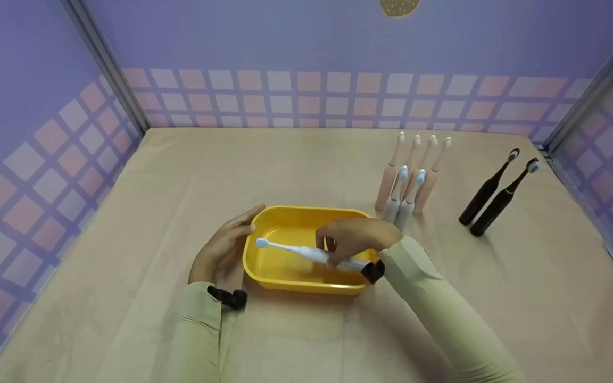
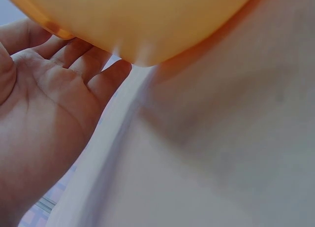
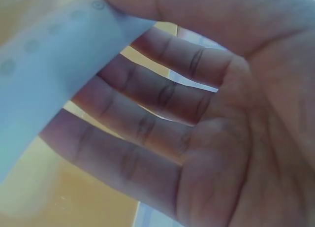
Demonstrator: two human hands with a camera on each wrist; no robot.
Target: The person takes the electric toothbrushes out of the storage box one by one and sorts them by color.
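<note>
My right hand (image 1: pixel 357 236) pinches the handle of a white electric toothbrush (image 1: pixel 314 254) between the thumb and fingers. The brush lies aslant over the yellow bin (image 1: pixel 301 287), its head (image 1: pixel 262 243) toward the left end. Up close in the right wrist view, the white handle (image 3: pixel 54 64) shows a row of round marks, with the fingertips along its far side. My left hand (image 1: pixel 221 247) grips the bin's left end, thumb at the rim. In the left wrist view its fingers (image 2: pixel 78 59) lie against the outer wall of the bin (image 2: pixel 147 25).
Behind my right hand stand two white toothbrushes (image 1: pixel 405 210), with several pink ones (image 1: pixel 428 189) just behind them. Two black toothbrushes (image 1: pixel 493 210) stand farther right. A cloth-covered table (image 1: pixel 205 170) is bounded by purple walls with a tile pattern (image 1: pixel 306 96).
</note>
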